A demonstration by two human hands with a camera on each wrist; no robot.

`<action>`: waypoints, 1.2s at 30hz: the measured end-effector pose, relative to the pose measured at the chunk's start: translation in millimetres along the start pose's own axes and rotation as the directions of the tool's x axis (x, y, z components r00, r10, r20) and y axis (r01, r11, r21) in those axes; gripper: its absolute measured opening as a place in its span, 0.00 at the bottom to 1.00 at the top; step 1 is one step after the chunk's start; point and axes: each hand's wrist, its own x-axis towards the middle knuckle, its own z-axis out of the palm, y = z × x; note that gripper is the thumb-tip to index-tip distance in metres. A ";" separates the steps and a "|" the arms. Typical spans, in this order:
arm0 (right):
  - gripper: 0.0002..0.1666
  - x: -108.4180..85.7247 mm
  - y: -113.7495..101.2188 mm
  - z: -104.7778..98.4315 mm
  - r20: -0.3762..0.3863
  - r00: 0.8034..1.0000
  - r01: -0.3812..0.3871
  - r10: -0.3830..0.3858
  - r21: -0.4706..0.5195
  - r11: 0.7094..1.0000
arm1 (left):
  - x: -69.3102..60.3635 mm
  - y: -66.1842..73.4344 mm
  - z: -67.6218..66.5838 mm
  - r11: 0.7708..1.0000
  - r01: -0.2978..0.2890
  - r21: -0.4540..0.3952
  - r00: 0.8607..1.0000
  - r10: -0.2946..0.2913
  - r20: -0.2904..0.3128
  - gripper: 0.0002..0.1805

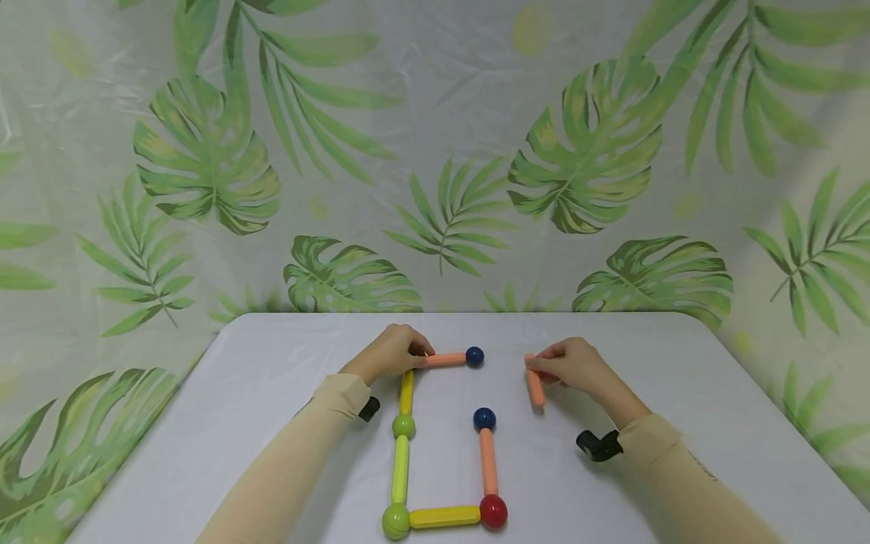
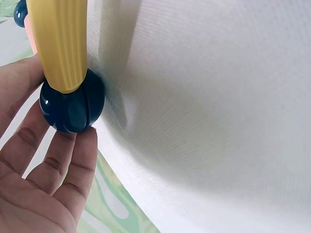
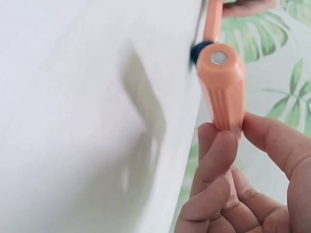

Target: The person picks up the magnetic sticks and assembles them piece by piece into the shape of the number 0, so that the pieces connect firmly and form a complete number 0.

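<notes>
My left hand [image 1: 396, 350] holds a dark blue ball [image 2: 73, 109] at the far left corner of a magnetic rod-and-ball frame; in the head view the hand hides this ball. From the ball a yellow rod [image 1: 406, 393] runs toward me, and an orange rod [image 1: 447, 360] points right to a second dark blue ball [image 1: 474, 357]. My right hand [image 1: 571, 366] pinches a loose orange rod [image 1: 536, 389] between thumb and fingers, near its far end. A round metal disc [image 3: 218, 58] shows in one end of that rod. The rod is apart from the frame.
On the left side are two green balls [image 1: 404, 426] and a lime rod [image 1: 400, 468]. A yellow rod [image 1: 445, 517] joins the near green ball to a red ball [image 1: 493, 512]. An orange rod [image 1: 488, 462] leads up from there to another dark blue ball [image 1: 485, 419].
</notes>
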 end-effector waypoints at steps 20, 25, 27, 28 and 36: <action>0.20 20.0 -37.0 50.4 -0.026 1.000 -0.002 0.007 0.190 0.982 | -0.4 1.6 1.4 1.000 -0.005 -0.012 1.000 0.005 -0.010 0.08; 0.21 19.9 -44.6 58.0 -0.019 1.000 -0.004 0.008 0.189 0.982 | -0.6 1.4 1.4 1.000 0.008 -0.012 1.000 -0.008 -0.010 0.08; 0.21 19.6 -46.6 61.4 -0.015 1.000 -0.005 0.008 0.183 0.983 | -0.7 1.7 1.3 1.000 0.009 -0.009 1.000 -0.009 -0.010 0.08; 0.21 19.6 -46.9 63.1 -0.014 1.000 -0.005 0.008 0.182 0.983 | -0.7 1.9 1.3 1.000 0.009 -0.009 1.000 -0.009 -0.010 0.08; 0.21 18.8 -48.3 70.6 -0.004 1.000 -0.024 0.025 0.177 0.984 | -1.2 2.9 0.6 1.000 -0.009 -0.003 1.000 0.009 -0.013 0.09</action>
